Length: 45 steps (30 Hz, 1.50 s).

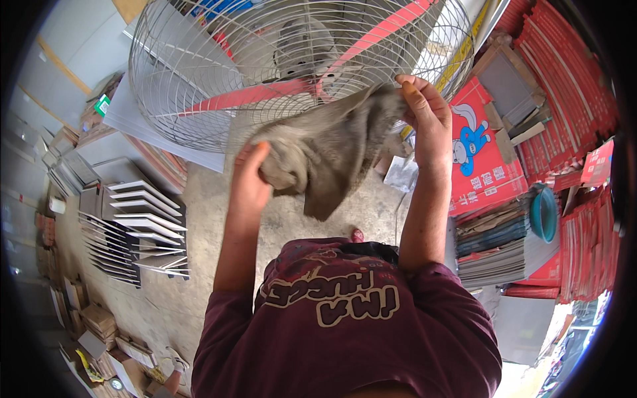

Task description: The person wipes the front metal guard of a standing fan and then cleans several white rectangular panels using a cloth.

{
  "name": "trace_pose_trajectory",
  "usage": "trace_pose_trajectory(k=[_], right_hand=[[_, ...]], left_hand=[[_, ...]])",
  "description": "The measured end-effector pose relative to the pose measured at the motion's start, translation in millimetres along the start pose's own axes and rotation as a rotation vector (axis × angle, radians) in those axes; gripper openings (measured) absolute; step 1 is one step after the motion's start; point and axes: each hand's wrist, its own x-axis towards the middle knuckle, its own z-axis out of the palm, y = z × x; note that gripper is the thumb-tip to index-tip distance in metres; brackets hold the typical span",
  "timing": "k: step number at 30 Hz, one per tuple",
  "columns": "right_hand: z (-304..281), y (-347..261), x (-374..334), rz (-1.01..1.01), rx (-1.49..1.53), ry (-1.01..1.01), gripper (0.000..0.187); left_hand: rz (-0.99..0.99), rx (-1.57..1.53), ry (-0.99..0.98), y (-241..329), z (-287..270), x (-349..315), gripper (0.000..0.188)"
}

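A crumpled grey-brown cloth [332, 149] is stretched between my two hands, its middle and lower corner hanging down. My left hand [252, 172] is closed round a bunched end of it. Higher up and farther right, my right hand [428, 113] pinches the other end between thumb and fingers. Just beyond the cloth stands a large fan [312, 86] with red blades inside a round wire cage. The cloth covers the lower part of the cage; whether it touches the wires I cannot tell.
On the left, a rack [142, 222] holds several thin slabs on edge. Red cardboard [557, 86] is piled at the right, with a teal basin [544, 213] near stacked flat sheets [494, 262]. Part of another person [174, 368] shows at lower left, near cardboard boxes [99, 322].
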Motion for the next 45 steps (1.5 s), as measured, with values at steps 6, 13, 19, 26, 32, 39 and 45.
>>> trace_pose_trajectory(k=[6, 13, 19, 26, 32, 39, 45], right_hand=[[20, 8, -23, -0.080, 0.046, -0.128, 0.026], [24, 3, -41, -0.103, 0.020, -0.058, 0.025], [27, 9, -46, -0.090, -0.044, -0.009, 0.023], [19, 23, -43, -0.105, -0.098, 0.084, 0.024], [11, 35, -39, -0.070, -0.088, 0.087, 0.023], [6, 42, -41, -0.058, -0.121, 0.101, 0.023], [-3, 51, -48, -0.032, -0.130, 0.127, 0.023]], left_hand=[[0.331, 0.071, 0.092, 87, -2, 18, 0.022], [0.834, 0.733, 0.203, 153, 21, 58, 0.029], [0.947, 0.673, 0.438, 152, -10, 63, 0.030], [0.896, 0.476, 0.675, 163, -75, 68, 0.037], [0.757, 0.376, 0.726, 135, -125, 75, 0.045], [0.584, 0.321, 0.755, 92, -207, 84, 0.046], [0.340, 0.183, 0.768, 41, -266, 89, 0.046]])
